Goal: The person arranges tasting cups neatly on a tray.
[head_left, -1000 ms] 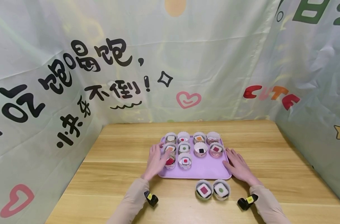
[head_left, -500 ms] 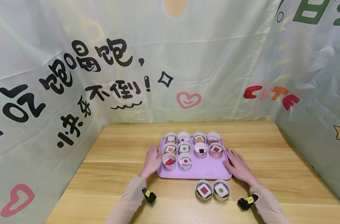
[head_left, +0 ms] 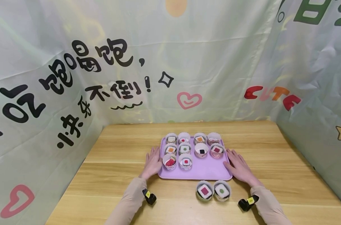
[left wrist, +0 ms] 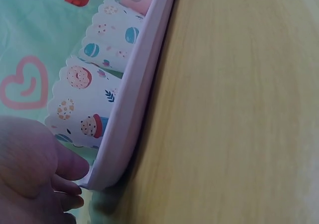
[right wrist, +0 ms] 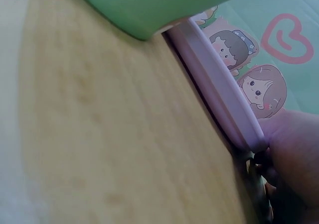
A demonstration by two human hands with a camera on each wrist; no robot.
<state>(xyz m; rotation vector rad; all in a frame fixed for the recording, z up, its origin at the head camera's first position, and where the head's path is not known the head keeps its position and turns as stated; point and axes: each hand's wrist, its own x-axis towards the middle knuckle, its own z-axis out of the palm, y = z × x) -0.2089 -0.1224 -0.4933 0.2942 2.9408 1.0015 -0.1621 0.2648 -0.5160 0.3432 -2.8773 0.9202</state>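
Observation:
A purple tray (head_left: 210, 167) lies on the wooden table, bearing several paper cups that hold sushi-like pieces with coloured centres. My left hand (head_left: 151, 164) rests along its left edge, thumb against the rim, fingers reaching forward. The left wrist view has that thumb (left wrist: 70, 164) at the tray's corner, beside a white printed cup (left wrist: 84, 104). On the opposite side, my right hand (head_left: 240, 168) touches the rim with its thumb, fingers stretched on the table. The front left cup (head_left: 169, 162) holds a red piece; a pink cup (head_left: 216, 151) stands near my right hand.
Two more cups stand on the table in front of the tray: one with a magenta-centred piece (head_left: 205, 191), one with a green-centred piece (head_left: 222, 191). A printed curtain (head_left: 215, 62) surrounds the table's back and sides.
My left hand has come off the front left cup and shifted left to the tray's edge, uncovering the cups there. My right hand and the cups look unmoved.

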